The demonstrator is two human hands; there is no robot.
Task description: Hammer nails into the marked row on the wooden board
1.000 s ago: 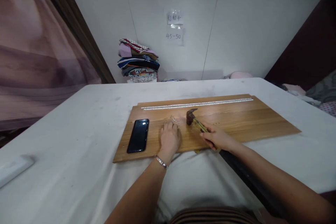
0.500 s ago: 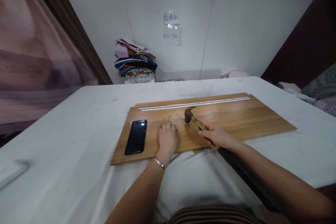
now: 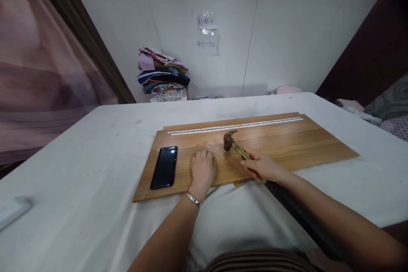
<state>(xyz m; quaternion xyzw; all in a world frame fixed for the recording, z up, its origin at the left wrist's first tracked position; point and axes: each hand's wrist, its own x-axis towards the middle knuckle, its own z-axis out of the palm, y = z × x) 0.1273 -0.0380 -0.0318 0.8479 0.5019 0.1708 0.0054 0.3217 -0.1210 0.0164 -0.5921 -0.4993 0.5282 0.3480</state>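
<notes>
A wooden board (image 3: 287, 144) lies on the white-covered table. My right hand (image 3: 261, 165) is wrapped round the yellow and black handle of a hammer (image 3: 228, 141), whose head is low over the middle of the board; whether it touches the wood is hard to tell. Flat on the board, with its fingers spread a little, rests my left hand (image 3: 203, 168). Several small nails (image 3: 208, 145) lie just beyond its fingertips. A black phone (image 3: 164, 166) is on the board to the left of that hand.
Two white measuring strips (image 3: 236, 126) run along the board's far edge. Behind the table (image 3: 79, 157) folded clothes (image 3: 164, 72) are stacked against the wall, below two paper notes (image 3: 207, 43). A pink curtain (image 3: 47, 63) hangs at the left, and a white object (image 3: 14, 211) sits at the left edge.
The view has shifted very slightly. Both hands, the hammer and the nails look almost the same as before.
</notes>
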